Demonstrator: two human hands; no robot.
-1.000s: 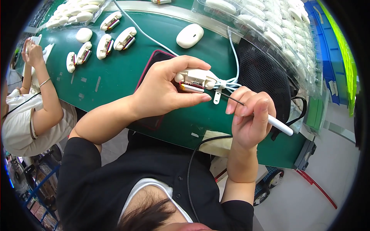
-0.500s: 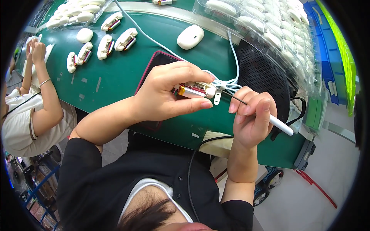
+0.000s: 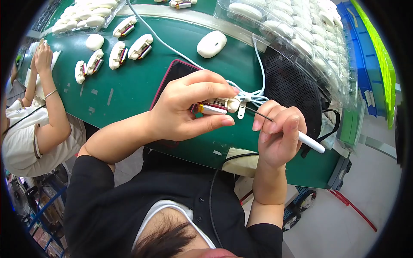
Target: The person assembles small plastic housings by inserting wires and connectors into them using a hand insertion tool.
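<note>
Over the front of the bench, my left hand [image 3: 176,106] pinches an opened white earbud-case insert [image 3: 232,104] between thumb and fingers. A silver battery [image 3: 214,110] with an orange end and a small circuit board show in its side. In my right hand [image 3: 279,131] is a thin screwdriver [image 3: 311,142] with a white handle and dark shaft, its handle pointing down to the right. The shaft points left to the insert's right end; I cannot tell whether its tip touches. A small white tag with holes [image 3: 241,112] hangs beside that end, next to a coiled white cable [image 3: 254,99].
A red-edged phone [image 3: 165,79] lies partly under my left hand. Several similar inserts [image 3: 117,55] and a white case [image 3: 211,44] sit farther back. Clear trays of white shells [image 3: 297,30], a black mesh bag [image 3: 292,77] and blue bins [image 3: 362,56] stand right. A co-worker [image 3: 43,120] sits left.
Both hands have shifted slightly left, with the insert and screwdriver still held. The insert has turned a little in my left fingers.
</note>
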